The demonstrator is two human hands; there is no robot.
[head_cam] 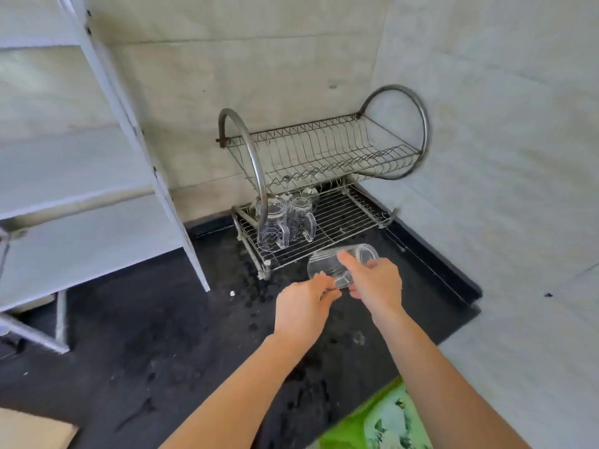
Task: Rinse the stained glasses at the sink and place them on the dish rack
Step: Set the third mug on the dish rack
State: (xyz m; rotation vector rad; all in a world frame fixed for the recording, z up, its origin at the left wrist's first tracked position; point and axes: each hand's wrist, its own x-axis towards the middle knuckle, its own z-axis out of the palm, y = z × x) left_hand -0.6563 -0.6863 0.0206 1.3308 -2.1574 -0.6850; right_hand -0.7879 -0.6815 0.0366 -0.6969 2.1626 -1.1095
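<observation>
Two hands are working one glass here, just in front of the dish rack. Going from the left: a white shelf unit (97, 189) is standing on the dark bench (146, 335), its slanted frame leaning over the near corner. Next, the left hand (301, 307) is curling in, fingertips pinching what looks like the glass's lower edge or handle (blur is hiding exactly which). The glass (327, 267) is lying tipped on its side in the air, mouth pointing right and away, probably so the last water is draining before it goes down. The right hand (377, 280) is wrapping over the top of it, thumb forward and fingers closed round the far side, steadying the turn.

Behind them, the dish rack (324, 163) is sitting in the corner; its upper tier is showing no dishes, and on the lower tier two handled glass mugs (285, 222) are standing upside down side by side at the left end, with another piece of glassware dimly visible behind them. Open grid is waiting to their right, which I judge to be where this one is heading.

Bench-wise, we are looking at black stone, wet with scattered droplets and smears near the rack's front leg. Pale tiled walls are meeting in the corner, and a green patterned cloth (379, 422) is showing at the bottom right edge. No sink is showing anywhere in view.
</observation>
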